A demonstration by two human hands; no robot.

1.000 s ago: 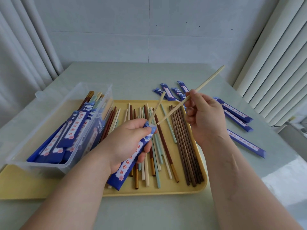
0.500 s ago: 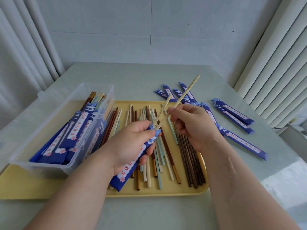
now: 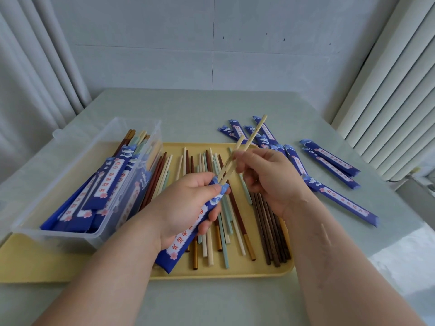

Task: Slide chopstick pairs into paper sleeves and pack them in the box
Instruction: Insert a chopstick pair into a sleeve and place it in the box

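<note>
Several sleeved pairs [image 3: 103,187] lie packed in a clear box [image 3: 77,147] at the left of the frame, standing on a yellow tray [image 3: 235,271]. At centre, the left hand [image 3: 188,208] grips a blue paper sleeve [image 3: 188,238], fingers curled round it above loose chopsticks [image 3: 270,227] on the tray. Two pale chopsticks [image 3: 244,147] stand tilted, tips inside the sleeve's mouth, pinched between the fingertips of the right hand [image 3: 270,182]. Further right, more blue sleeves [image 3: 339,198] lie scattered on the grey bench [image 3: 235,302].

The pale green table [image 3: 188,109] carries a yellow tray [image 3: 247,271] and loose blue sleeves [image 3: 340,200].
</note>
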